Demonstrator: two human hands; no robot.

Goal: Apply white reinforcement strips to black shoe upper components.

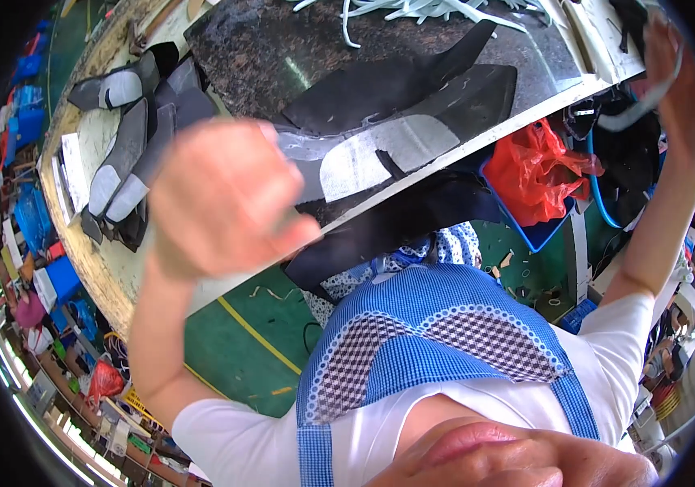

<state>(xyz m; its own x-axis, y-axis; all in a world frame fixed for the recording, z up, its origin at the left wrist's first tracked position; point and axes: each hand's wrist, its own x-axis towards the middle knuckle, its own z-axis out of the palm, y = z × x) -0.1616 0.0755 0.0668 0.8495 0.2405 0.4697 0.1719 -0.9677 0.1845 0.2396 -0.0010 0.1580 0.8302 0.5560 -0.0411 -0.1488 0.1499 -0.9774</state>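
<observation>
The head camera, the left one of a side-by-side fisheye pair, is worn on the person's head and faces downward. Its field takes in the worktop (526,123) across the upper part, the apron (437,351) below it and the floor (234,341) farther off. The left hand (226,195) appears large, close to the lens. Straight edges bend toward the dark rim.

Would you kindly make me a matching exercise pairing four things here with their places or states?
1. Crinkled red plastic bag
2. Heap of narrow pale strips
3. Blue checked cloth apron
4. Bare left hand

A. Worn on the person's torso
B. Blurred
C. On the dark speckled slab
D. In the blue bin

Pairs: 1-D, 2-C, 3-A, 4-B
</observation>
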